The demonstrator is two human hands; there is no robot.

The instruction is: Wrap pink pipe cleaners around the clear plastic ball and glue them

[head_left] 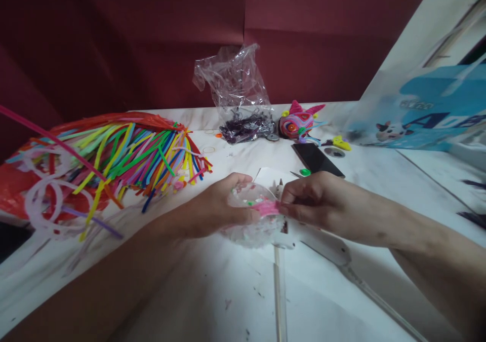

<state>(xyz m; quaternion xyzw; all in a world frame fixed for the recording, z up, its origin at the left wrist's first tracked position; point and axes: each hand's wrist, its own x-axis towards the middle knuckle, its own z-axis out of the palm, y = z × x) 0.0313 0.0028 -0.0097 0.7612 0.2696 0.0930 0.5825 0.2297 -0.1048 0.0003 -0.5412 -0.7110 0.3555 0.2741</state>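
My left hand (224,200) grips a clear, rounded plastic piece (243,233) with whitish smears and small green and red spots; I cannot tell whether it is a cup or a ball. A bright pink fuzzy strip (268,208) lies across its side, partly under my left thumb. My right hand (315,200) pinches the strip's right end between thumb and fingers. Beneath and behind the hands is a white sheet of paper (266,174). A pointed brown tip (281,182) shows just behind my right fingers.
Many coloured pipe cleaners (140,154) spill from a red bag (15,195) at left. Behind stand a clear bag with dark strands (246,124) and a pink horned pipe-cleaner figure (298,124). A black phone (318,158) lies right of centre, near a blue-white package (429,114).
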